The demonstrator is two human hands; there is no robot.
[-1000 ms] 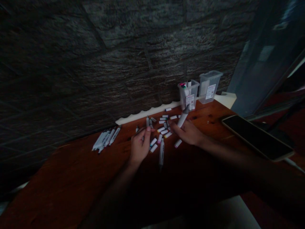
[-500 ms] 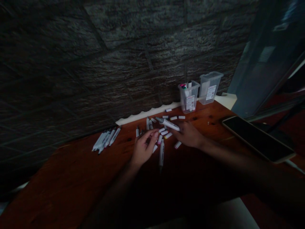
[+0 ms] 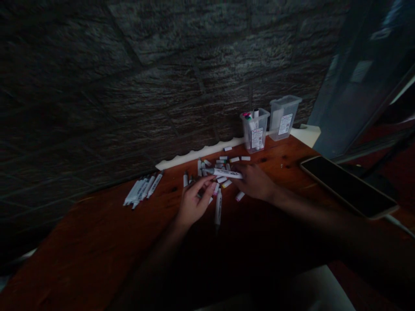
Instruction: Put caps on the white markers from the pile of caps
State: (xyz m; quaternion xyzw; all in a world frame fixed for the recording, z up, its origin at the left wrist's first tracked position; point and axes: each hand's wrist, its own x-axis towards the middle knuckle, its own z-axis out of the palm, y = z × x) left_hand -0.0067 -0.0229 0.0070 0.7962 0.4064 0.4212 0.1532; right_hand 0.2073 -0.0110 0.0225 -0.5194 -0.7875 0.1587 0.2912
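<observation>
My right hand (image 3: 257, 183) is closed around one end of a white marker (image 3: 228, 173). The marker lies nearly level, its grey tip end pointing left above the fingertips of my left hand (image 3: 193, 203). Thumb and forefinger of my left hand are curled together; whatever is between them is too dark to make out. A pink-edged cap (image 3: 215, 188) shows right beside the left thumb. Several loose caps, one of them a yellow-edged cap (image 3: 226, 184), lie between and behind my hands. Just below them, another marker (image 3: 218, 207) rests with its dark tip toward me.
A row of several markers (image 3: 142, 190) lies at the left of the wooden table (image 3: 97, 242). At the back stand a clear bin with markers (image 3: 256, 137) and a second clear bin (image 3: 284, 119). A phone (image 3: 348, 185) lies at right, its cable (image 3: 400, 225) beside it. A stone wall (image 3: 162, 86) rises behind.
My right hand has turned the marker flatter and brought its tip end left and down, over my left fingertips. My left hand has barely moved; the view has shifted slightly.
</observation>
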